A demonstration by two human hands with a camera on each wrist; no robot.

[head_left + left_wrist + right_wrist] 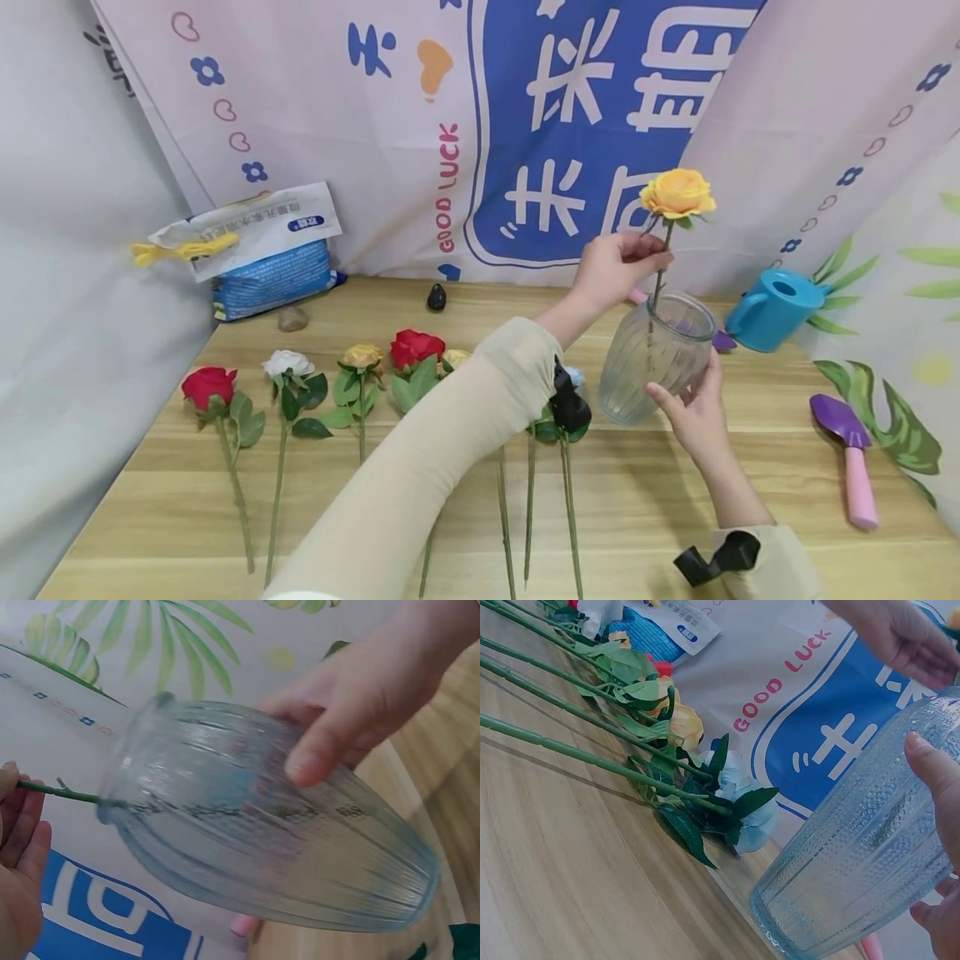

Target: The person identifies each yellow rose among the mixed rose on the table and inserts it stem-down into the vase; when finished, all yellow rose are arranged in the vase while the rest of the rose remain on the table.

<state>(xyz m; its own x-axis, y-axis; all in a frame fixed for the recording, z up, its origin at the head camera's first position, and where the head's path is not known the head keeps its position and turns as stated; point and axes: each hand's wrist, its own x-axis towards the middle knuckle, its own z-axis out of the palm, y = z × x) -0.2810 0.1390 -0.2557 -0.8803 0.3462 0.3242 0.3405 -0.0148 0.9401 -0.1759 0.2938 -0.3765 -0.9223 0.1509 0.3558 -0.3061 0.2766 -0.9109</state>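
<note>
1. Yellow rose [677, 193]: full, ruffled bloom on a slim green stem; head above the vase, lower stem inside its mouth.
2. Glass vase [626, 367]: clear, bluish, ribbed and pebbled; rounded rim; tilted, at the right part of the wooden table [622, 517].
3. Left hand [618, 265]: arm stretched across the row of roses; thumb and fingers pinch the stem above the rim.
4. Right hand [697, 412]: holds the vase's side, thumb spread from the fingers.
5. Backdrop [405, 158]: "GOOD LUCK" in reddish-pink capitals; large white Chinese characters on blue.
6. Blue-and-white packet [273, 279]: Chinese lettering, small print illegible.
</note>
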